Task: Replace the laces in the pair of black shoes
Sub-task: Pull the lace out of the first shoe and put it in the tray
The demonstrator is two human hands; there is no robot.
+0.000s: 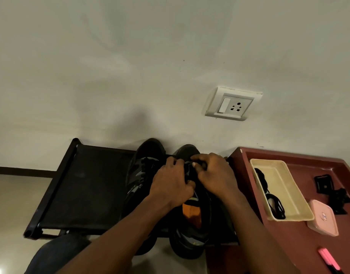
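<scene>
your left hand (170,180) and right hand (214,175) curl their fingers tight over the lacing of the right-side black shoe (190,240), lace itself lost in the dark; its mate (144,171) sits just left, both on a black rack (87,184) against the far wall (130,76).

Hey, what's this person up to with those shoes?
Two black shoes stand on a black rack, and a person is working on one of them. The left hand and the right hand both pinch at the lacing of the shoe with the orange insole. The lace itself is too dark to make out. The other shoe sits untouched beside it.
</scene>
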